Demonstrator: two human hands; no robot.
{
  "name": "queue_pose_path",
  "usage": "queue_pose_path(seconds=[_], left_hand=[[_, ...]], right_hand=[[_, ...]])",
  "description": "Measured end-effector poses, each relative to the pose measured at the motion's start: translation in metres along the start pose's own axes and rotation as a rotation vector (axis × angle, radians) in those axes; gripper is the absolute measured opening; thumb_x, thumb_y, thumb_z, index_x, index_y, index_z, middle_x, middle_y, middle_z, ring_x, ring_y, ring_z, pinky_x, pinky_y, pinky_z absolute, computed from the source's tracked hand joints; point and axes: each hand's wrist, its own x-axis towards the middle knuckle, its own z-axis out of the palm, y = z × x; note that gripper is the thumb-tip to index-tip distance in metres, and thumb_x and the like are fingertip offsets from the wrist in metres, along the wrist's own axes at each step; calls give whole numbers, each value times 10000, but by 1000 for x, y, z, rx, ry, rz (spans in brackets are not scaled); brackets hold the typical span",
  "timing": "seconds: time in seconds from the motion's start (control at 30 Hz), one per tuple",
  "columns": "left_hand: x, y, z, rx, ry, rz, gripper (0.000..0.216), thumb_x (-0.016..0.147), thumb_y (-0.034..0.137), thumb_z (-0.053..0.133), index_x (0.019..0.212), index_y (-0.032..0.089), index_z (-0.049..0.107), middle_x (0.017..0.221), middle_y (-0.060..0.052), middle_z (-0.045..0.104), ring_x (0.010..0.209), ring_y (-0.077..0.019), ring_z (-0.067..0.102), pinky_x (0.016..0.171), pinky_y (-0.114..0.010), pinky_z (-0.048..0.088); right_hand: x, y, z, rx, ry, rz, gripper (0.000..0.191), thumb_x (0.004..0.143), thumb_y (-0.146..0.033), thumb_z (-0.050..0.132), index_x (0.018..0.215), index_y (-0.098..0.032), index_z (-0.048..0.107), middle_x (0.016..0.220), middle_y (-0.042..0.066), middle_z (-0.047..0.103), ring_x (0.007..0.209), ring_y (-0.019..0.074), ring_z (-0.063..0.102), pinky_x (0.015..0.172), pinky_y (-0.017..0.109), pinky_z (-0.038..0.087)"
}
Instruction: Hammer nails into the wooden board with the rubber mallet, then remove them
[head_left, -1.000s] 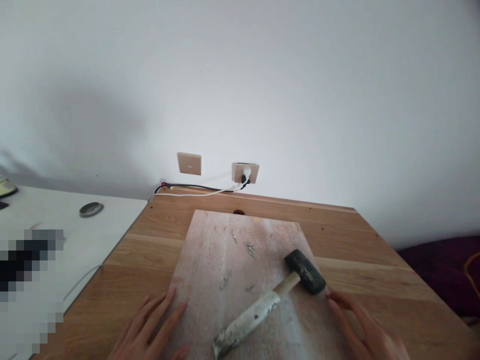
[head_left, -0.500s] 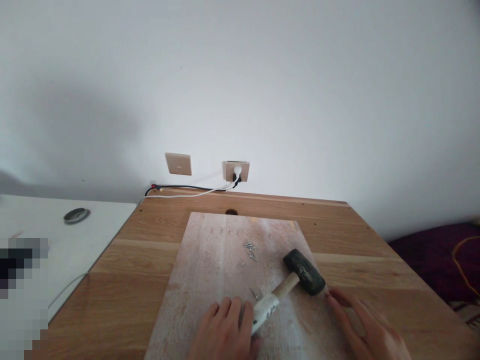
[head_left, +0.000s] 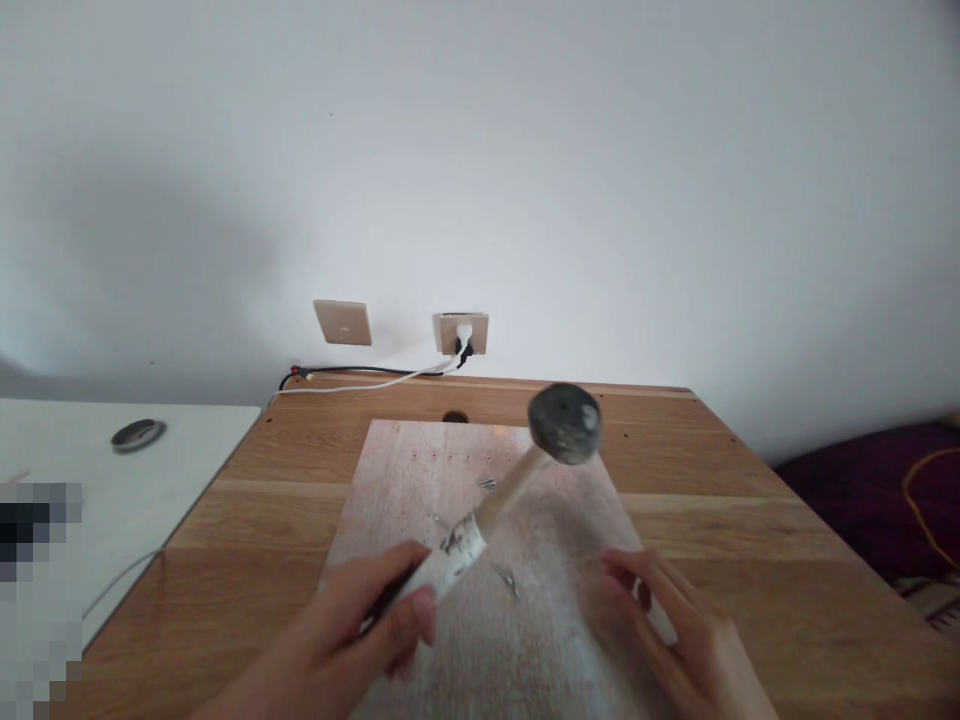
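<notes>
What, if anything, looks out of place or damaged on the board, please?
Small nails lie scattered loose across the board, and the mallet in the left hand has a handle blotched with white and dark marks.

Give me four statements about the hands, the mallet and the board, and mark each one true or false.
1. The left hand holds the mallet by its handle. True.
2. The mallet's head rests flat on the board. False: it is in the air above the board.
3. Loose nails lie on the board. True.
4. The right hand also has a grip on the mallet. False: it is open, clear of the mallet, at the board's right side.
</notes>
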Motion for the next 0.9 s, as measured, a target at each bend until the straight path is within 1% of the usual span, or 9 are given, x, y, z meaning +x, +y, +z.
queue_pose_path(seconds=[0.1, 0.2, 0.3, 0.4, 0.57, 0.67, 0.73, 0.83, 0.9], left_hand=[[11, 2, -17, -4, 35, -138, 507, 964, 716, 496, 968, 230, 642, 587, 53, 506, 516, -122, 462, 458, -205, 373], [20, -5, -18, -37, 117, -173, 558, 935, 764, 491, 889, 216, 590, 527, 85, 403, 443, -104, 384, 408, -201, 309], [21, -11, -21, -98, 229, -138, 585, 947, 782, 438, 837, 218, 543, 491, 86, 413, 430, -97, 376, 438, -203, 348], [20, -11, -37, -86, 299, -111, 614, 917, 810, 453, 771, 218, 526, 522, 56, 476, 467, -104, 426, 449, -206, 362], [26, -9, -57, -57, 394, -225, 624, 837, 836, 505, 773, 217, 553, 564, 74, 411, 466, -100, 371, 419, -210, 316], [32, -13, -54, 55, 416, -201, 594, 858, 801, 474, 702, 230, 516, 546, 61, 402, 476, -121, 389, 438, -232, 324], [37, -16, -51, 176, 422, -136, 555, 887, 747, 468, 694, 230, 527, 557, 38, 458, 524, -149, 459, 491, -251, 349], [46, -17, -48, 368, 388, -93, 490, 937, 653, 439, 735, 224, 560, 637, 0, 589, 616, -194, 567, 582, -282, 376], [52, -15, -45, 464, 347, -98, 453, 969, 612, 411, 782, 227, 560, 674, -12, 635, 648, -216, 609, 606, -293, 368]], right_hand=[[16, -26, 12, 63, -141, -86, 203, 1080, -297, 487, 1126, -267, 683, 965, 31, 736, 817, 169, 746, 734, 238, 618], [32, -45, 22, 55, -258, -167, 195, 1068, -233, 490, 1110, -251, 679, 1001, 45, 716, 869, 188, 742, 778, 284, 622], [47, -55, 32, 7, -353, -214, 155, 1025, -181, 547, 1088, -228, 680, 1042, 60, 698, 923, 213, 730, 788, 315, 624], [58, -61, 44, -78, -387, -217, 112, 970, -127, 592, 974, -191, 683, 1020, 71, 691, 918, 235, 715, 775, 351, 625], [70, -66, 47, -61, -386, -279, 181, 930, -56, 524, 899, -194, 637, 959, 50, 692, 861, 203, 693, 766, 329, 599], [81, -55, 30, 90, -410, -175, 143, 996, -145, 494, 929, -217, 598, 884, 10, 701, 762, 160, 679, 692, 278, 561], [94, -37, 18, 160, -395, -66, 152, 1036, -237, 478, 946, -226, 600, 800, -12, 696, 671, 142, 651, 622, 258, 525], [117, -1, 7, 115, -193, 17, 169, 1002, -308, 522, 939, -226, 656, 787, 13, 725, 703, 165, 676, 662, 277, 537], [130, 22, 5, 83, -130, 39, 161, 951, -277, 523, 909, -218, 667, 827, 38, 739, 710, 174, 683, 689, 297, 550]])
